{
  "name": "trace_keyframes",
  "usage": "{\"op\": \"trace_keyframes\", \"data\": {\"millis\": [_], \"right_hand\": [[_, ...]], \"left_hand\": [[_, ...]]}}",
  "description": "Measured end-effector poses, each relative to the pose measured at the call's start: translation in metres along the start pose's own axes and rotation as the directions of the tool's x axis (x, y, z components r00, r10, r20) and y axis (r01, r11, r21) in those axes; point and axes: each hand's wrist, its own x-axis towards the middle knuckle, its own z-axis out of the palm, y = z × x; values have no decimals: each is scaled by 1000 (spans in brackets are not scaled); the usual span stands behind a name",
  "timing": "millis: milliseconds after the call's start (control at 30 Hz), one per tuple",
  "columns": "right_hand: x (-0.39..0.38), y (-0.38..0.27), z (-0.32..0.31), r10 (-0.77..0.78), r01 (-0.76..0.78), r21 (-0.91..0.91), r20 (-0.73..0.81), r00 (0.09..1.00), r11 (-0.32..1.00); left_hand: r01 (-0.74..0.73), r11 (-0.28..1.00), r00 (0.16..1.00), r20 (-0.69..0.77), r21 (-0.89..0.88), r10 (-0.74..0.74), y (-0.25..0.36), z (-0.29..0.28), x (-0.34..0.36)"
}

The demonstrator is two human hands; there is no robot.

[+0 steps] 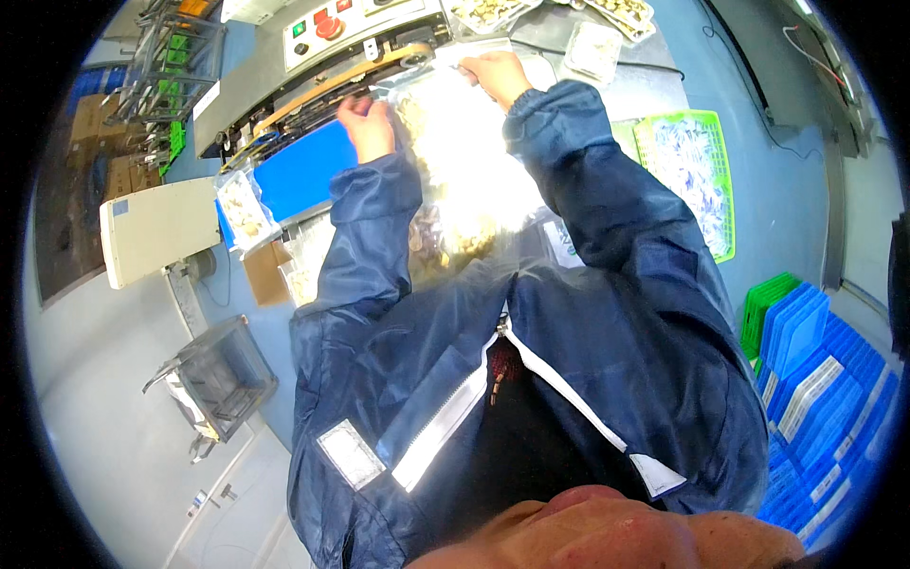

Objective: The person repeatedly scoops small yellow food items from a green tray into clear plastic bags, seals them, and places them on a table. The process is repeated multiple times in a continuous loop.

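Observation:
In front of me is a large clear plastic bag (410, 112) with pale, chunky pieces in it. Strong glare washes out much of the bag and the surface around it. My right hand (500, 78) is closed on the bag's far edge, its fingertips pinched together. Beside the bag's far left corner, my left hand (367, 128) has its fingers curled in. Whatever lies between those fingers is too small and blurred to make out. Just beyond both hands runs the brown belt (346, 80) of a sealing machine.
The machine's control panel (351, 27) has a red knob. A blue conveyor (301, 175) lies left, with a filled clear bag (245, 211) at its end. Trays of pale pieces (488, 13) stand far off. A green basket (725, 204) of small packets and blue crates (825, 398) are right.

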Motion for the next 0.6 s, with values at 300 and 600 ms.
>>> {"op": "trace_keyframes", "data": {"millis": [300, 600], "right_hand": [[-128, -15, -62, 158, 38, -278, 648, 745, 960], [-196, 102, -24, 437, -534, 130, 432, 789, 835]], "left_hand": [[51, 998, 925, 375, 46, -65, 26, -111, -157], [-86, 902, 847, 508, 424, -158, -35, -100, -201]]}}
